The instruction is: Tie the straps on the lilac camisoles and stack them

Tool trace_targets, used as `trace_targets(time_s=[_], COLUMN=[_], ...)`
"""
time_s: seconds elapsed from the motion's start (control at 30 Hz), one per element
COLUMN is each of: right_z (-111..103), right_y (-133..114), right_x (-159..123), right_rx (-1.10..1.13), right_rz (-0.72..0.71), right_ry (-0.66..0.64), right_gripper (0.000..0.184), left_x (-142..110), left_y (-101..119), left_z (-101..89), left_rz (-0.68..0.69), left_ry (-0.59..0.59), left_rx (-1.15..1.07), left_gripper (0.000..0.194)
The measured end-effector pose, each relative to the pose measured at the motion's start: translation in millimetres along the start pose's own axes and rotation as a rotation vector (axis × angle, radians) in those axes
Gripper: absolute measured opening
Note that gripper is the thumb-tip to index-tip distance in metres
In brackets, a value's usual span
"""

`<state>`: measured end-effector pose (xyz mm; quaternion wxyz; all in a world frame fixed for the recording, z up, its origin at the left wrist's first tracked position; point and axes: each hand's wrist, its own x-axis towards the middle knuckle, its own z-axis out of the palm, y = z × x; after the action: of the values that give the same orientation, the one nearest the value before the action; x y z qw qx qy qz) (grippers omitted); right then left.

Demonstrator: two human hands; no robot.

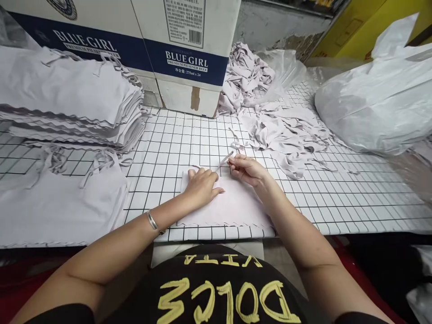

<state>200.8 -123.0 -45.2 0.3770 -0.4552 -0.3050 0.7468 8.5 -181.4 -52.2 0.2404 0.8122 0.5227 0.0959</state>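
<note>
A pale lilac-grey garment piece point(236, 204) lies flat on the table in front of me, with a wavy trimmed lower edge. My left hand point(202, 186) rests palm down on its upper left part, thumb spread to the right. At its upper edge my right hand point(246, 168) pinches a thin fabric strap point(224, 159) between thumb and fingertips. The strap runs from the garment up toward the pinch. A loose, curled strip point(238, 143) lies just beyond my right fingertips. What the left fingertips touch at the garment's upper edge is partly hidden.
To the left, a similar garment with tied straps point(67, 198) lies before a tall garment stack point(84, 99). Behind stands a beer carton point(189, 96). Crumpled fabric pieces point(280, 130) cover the back right, beside a full white plastic bag point(371, 103). The tablecloth point(337, 202) is checked.
</note>
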Motion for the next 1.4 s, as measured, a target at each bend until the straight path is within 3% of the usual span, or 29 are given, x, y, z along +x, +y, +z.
trace_targets(time_s=[0.23, 0.33, 0.5, 0.6, 0.73, 0.9, 1.4], right_z=[-12, -14, -16, -18, -16, -13, -8], right_y=[9, 20, 35, 37, 36, 36, 42], right_x=[-14, -24, -33, -35, -38, -40, -40], right_rx=[-0.144, -0.308, -0.679, -0.902, -1.031, -1.091, -0.987], right_rz=[-0.109, -0.216, -0.409, -0.451, -0.460, -0.480, -0.482], right_ry=[0.016, -0.018, -0.038, -0.012, -0.012, -0.047, -0.007], right_gripper=[0.026, 0.023, 0.013, 0.014, 0.017, 0.018, 0.013], left_x=[8, 5, 1, 0, -1, -2, -4], left_y=[6, 6, 10, 12, 12, 11, 10], left_z=[0.1, 1.0, 1.7, 3.0, 5.4, 6.0, 5.6], left_rz=[0.000, -0.067, -0.121, -0.124, -0.122, -0.119, -0.138], left_ry=[-0.092, -0.099, -0.015, 0.020, 0.054, 0.074, 0.118], left_rx=[-0.120, -0.195, -0.280, -0.325, -0.354, -0.366, -0.384], left_gripper=[0.006, 0.015, 0.018, 0.015, 0.014, 0.016, 0.015])
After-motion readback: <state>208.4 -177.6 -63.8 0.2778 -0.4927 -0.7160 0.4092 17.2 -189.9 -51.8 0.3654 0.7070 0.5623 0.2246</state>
